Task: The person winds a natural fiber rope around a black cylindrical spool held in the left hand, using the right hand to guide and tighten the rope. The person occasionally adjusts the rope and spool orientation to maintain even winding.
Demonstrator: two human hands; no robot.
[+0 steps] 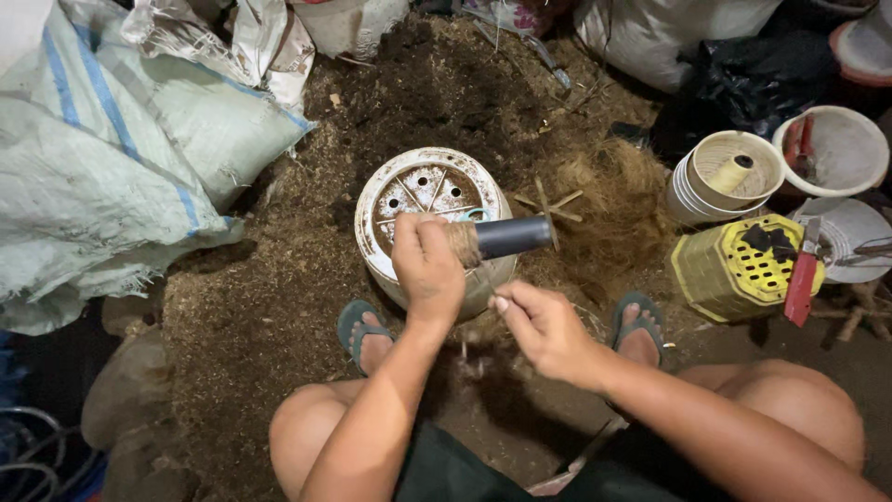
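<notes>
Woven sacks (111, 139) heaped at left, out of the way. Soil and fibre floor (279, 307) underfoot. Upturned white pot (429, 200) between the feet, bottom up, apparently serving as a work stand. Yellow basket (734, 268) and stacked white pots (725, 177) at right, within reach. Left hand (427, 265) closed around fibre-wrapped end of dark pipe (511, 236), held level above pot. Right hand (544, 330) just below it, fingertips pinching thin strand, too fine to identify.

Soil-strewn floor (279, 307), woven sacks (111, 158) around
</notes>
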